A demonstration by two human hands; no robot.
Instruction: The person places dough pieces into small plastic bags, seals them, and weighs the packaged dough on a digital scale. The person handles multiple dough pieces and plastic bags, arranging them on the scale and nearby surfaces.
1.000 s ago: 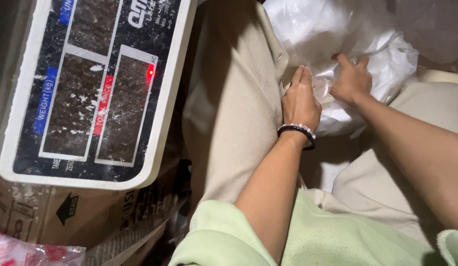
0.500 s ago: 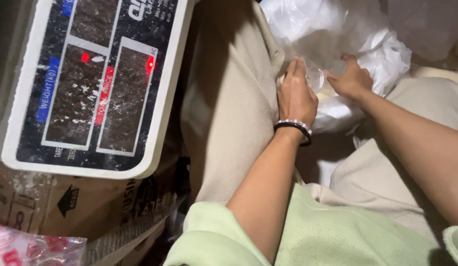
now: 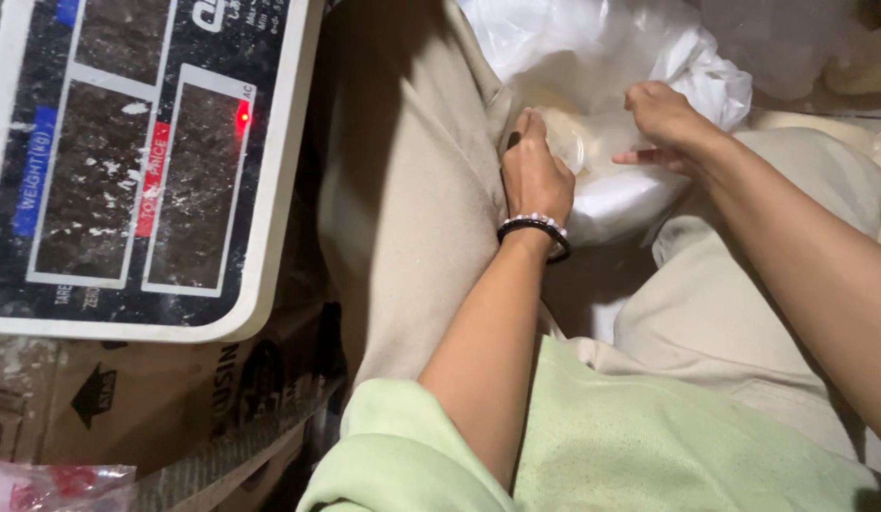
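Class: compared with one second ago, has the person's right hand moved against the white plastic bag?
Yes. The right hand has lifted slightly up the white plastic bag, away from the left hand.

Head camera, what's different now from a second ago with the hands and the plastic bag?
The right hand has lifted a little off the white plastic bag, fingers now spread and pointing left. The left hand has stayed pressed on the bag beside the thigh, bracelet on the wrist. On the weighing scale, the red light still glows; the scale and the cardboard box haven't moved.

Plastic bag point(image 3: 640, 190) (white) on lap point(image 3: 412, 218)
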